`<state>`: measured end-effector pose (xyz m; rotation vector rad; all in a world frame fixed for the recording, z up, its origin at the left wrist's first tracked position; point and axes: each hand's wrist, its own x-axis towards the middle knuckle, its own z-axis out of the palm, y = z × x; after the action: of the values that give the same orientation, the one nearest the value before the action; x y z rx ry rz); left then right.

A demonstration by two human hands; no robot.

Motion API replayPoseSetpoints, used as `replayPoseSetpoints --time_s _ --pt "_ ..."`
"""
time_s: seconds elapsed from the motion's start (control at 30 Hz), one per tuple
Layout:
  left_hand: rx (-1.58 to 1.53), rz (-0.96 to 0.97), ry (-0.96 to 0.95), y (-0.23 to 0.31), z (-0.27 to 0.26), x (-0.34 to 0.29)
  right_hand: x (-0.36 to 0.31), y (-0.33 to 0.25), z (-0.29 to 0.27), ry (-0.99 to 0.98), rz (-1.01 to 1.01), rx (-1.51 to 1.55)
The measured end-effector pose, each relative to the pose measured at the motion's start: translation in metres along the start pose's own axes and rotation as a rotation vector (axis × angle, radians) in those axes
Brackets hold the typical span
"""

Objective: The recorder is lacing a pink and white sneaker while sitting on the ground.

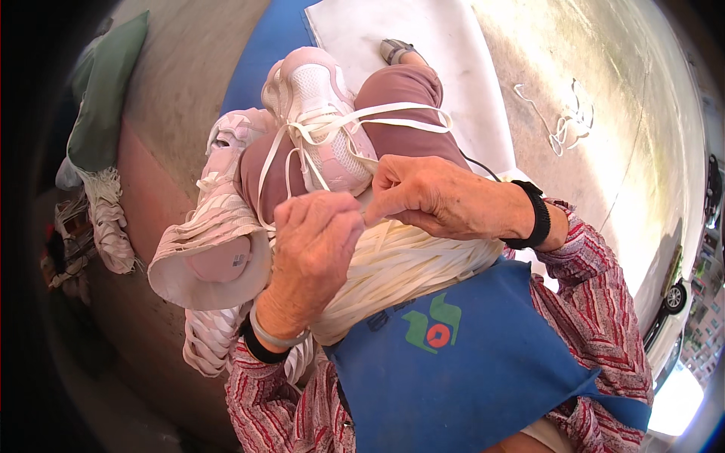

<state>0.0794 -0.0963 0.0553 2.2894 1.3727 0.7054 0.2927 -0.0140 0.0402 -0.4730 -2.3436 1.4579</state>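
A pink-and-white sneaker [321, 98] rests between my knees, with a loose white shoelace [400, 113] looped across its top and over my right thigh. My left hand [317, 253] is closed just below the shoe, with strands of the lace running down to it. Close against it, my right hand [445, 198] pinches with thumb and forefinger, and the lace reaches its knuckles. The fingertips of both hands nearly meet; what lies between them is mostly hidden. Under my hands, a thick bundle of cream-white laces [415, 257] covers my lap above a blue apron [468, 370].
More pink-and-white sneakers [215, 260] are piled along my left side. Loose laces [566, 128] lie on the concrete floor at right. A green cloth sack [117, 98] with bundled laces stands at far left. White sheeting [453, 68] spreads ahead; a car [674, 298] shows at far right.
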Motion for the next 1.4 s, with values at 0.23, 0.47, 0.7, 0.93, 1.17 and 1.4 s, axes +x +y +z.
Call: replayPoseSetpoints --time_s 0.23,0.47,0.7,0.93,1.17,1.4 --pt "-0.297 -0.157 -0.222 0.005 -0.006 -0.019 0.004 0.008 -0.002 0.038 0.079 -0.041" --pt "-0.596 -0.55 -0.049 -0.01 -0.003 -0.016 0.033 0.02 -0.013 0.243 0.066 -0.251" --pt "-0.604 -0.805 0.097 -0.026 -0.011 0.007 0.052 0.04 0.008 0.258 0.124 -0.41" --pt "-0.524 -0.724 0.168 -0.044 -0.009 0.002 0.052 0.033 0.01 0.274 0.149 -0.441" --pt "-0.842 -0.781 0.315 -0.038 -0.049 -0.023 0.053 0.026 0.007 0.227 0.218 -0.429" --pt "-0.633 -0.679 -0.049 -0.011 -0.015 -0.046 0.056 0.022 0.009 0.304 0.226 -0.342"
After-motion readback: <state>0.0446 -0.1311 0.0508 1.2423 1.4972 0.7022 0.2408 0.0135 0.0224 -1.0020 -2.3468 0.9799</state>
